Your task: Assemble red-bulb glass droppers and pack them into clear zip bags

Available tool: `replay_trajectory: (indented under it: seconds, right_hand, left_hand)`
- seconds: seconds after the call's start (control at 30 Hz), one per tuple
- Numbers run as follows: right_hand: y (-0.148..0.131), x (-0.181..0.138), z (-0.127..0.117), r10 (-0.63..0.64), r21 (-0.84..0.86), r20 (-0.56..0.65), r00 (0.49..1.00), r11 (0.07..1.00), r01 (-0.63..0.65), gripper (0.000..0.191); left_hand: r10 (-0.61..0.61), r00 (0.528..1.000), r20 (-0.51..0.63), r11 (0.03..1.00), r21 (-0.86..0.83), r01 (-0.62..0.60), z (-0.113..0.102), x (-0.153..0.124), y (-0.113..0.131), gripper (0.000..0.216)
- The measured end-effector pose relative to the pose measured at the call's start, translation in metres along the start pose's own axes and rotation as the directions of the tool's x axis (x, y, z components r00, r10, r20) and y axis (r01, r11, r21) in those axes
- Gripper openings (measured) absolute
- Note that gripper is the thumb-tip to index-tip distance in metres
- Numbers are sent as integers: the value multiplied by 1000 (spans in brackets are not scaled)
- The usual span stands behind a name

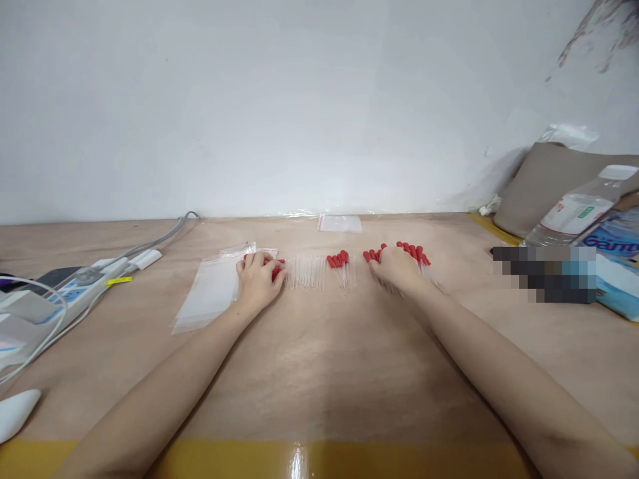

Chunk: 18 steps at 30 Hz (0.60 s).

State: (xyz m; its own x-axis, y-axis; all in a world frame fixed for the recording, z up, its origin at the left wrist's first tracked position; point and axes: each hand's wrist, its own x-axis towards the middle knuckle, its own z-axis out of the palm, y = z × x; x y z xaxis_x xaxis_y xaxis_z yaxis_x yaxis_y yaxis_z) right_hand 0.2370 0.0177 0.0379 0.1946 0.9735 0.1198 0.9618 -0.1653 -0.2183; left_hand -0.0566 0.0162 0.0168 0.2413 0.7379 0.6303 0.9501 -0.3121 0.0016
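My left hand (258,281) lies with bent fingers over a small group of red rubber bulbs (277,271), and its fingers close on them. Beside it, a row of clear thin glass tubes (305,273) lies side by side on the table. To the right are several droppers with red bulbs (338,259), their clear tips pointing toward me. My right hand (397,267) is curled down over another group of red-bulbed droppers (413,251), with fingers closed among them; the exact grip is partly hidden. Under and left of my left hand are clear zip bags (210,293).
Another small bag (340,224) lies by the wall. On the left are a power strip (74,293) with cables and a white rounded object (17,414). At right stand a plastic bottle (574,213), a grey-brown container (524,186) and a blue package (619,286).
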Motion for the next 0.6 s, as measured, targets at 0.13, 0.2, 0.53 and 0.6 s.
replay_trajectory:
  seconds: [0.13,0.2,0.53,0.6]
  right_hand:
    - [-7,-4,-3,-60,-1,-18,998,998,60,33]
    - [-15,-5,-2,-86,76,40,996,994,83,30]
    - [-39,10,14,-77,196,192,978,980,39,22]
    - [-40,13,15,-67,204,225,972,979,21,20]
  left_hand:
    - [58,998,18,998,11,-58,0,1,0,20]
    - [77,996,35,997,22,-78,1,0,-1,19]
    - [69,993,-94,984,-155,-83,4,3,2,24]
    - [87,985,-148,944,-305,-129,-1,1,10,24]
